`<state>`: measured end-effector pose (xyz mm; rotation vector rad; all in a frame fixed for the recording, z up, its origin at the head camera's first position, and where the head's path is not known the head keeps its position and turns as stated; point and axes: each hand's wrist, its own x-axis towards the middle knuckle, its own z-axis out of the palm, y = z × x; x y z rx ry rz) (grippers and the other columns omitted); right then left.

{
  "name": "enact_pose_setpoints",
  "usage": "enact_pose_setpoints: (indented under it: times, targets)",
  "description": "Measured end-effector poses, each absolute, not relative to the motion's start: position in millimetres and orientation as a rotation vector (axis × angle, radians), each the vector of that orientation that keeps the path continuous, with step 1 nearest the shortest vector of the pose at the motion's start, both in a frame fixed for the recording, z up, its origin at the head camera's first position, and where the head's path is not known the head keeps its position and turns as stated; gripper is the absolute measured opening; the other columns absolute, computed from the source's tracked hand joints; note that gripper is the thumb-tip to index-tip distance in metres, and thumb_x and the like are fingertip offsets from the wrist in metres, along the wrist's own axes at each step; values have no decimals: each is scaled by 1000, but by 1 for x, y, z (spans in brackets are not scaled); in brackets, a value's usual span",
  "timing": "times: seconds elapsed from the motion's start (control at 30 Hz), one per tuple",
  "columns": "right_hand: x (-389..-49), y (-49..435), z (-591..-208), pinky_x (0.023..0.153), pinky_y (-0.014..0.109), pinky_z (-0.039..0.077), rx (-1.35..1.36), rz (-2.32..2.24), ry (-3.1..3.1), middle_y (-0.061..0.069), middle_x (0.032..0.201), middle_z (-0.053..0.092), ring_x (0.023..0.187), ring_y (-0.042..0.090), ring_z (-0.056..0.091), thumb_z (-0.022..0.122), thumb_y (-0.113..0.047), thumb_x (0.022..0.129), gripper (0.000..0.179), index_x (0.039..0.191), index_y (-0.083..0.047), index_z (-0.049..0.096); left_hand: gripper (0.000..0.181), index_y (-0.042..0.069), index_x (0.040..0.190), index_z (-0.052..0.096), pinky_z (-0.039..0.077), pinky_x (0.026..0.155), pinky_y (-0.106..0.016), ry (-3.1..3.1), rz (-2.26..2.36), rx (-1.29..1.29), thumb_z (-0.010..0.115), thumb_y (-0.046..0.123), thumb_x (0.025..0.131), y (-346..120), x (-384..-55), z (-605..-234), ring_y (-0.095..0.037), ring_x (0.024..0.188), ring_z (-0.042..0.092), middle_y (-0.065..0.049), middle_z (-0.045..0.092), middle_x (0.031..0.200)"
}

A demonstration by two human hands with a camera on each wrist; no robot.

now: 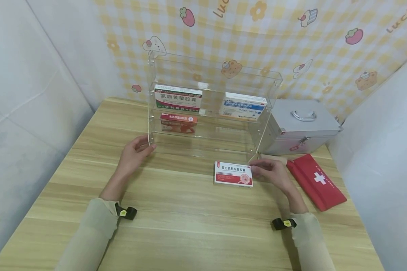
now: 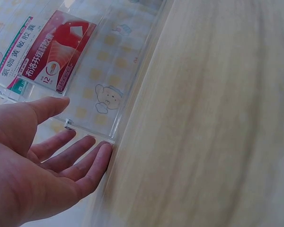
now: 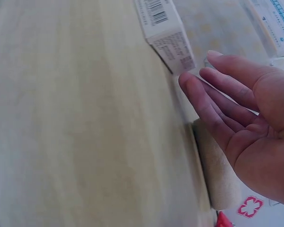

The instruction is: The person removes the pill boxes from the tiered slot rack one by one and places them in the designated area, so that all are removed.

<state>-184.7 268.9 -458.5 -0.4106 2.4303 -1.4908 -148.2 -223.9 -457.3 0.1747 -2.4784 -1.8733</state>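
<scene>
The right hand (image 1: 271, 172) I guide is loose, fingers extended and gripping nothing, just beside the right end of the red-and-white box (image 1: 233, 174), which sits in front of the clear shelf (image 1: 207, 145), toward its right side. My left hand (image 1: 133, 155), equally slack, is at the shelf's lower left corner. I judge the step to be handling that box; lifting it would call for thumb and fingers closing on its end.
</scene>
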Motion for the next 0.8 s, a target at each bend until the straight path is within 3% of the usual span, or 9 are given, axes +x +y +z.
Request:
enact_pose_setpoints:
  times: [0.3, 0.53, 0.8]
  targets:
    - [-183, 266, -448, 76, 36, 59, -429, -1524, 2446, 14, 107, 71, 89, 29, 70, 73, -14, 90, 26, 114, -2, 70, 62, 5, 143, 46, 46, 101, -45, -2472, -1880, 189, 66, 37, 94, -223, -146, -455, -34, 126, 51, -18, 50, 141]
    - [-184, 251, -432, 80, 30, 57, -424, -1372, 2520, 5, 111, 70, 92, 22, 70, 73, -28, 91, 29, 115, -13, 72, 59, 2, 144, 43, 45, 102, -48, -2488, -1875, 170, 64, 30, 97, -226, -148, -458, -38, 127, 49, -21, 48, 142]
    - [-189, 232, -416, 79, 36, 59, -539, -1419, 2472, 18, 106, 71, 85, 29, 70, 70, -25, 93, 28, 116, -9, 70, 59, 4, 144, 44, 45, 102, -48, -2479, -1882, 161, 64, 32, 96, -225, -147, -459, -38, 127, 50, -20, 48, 143]
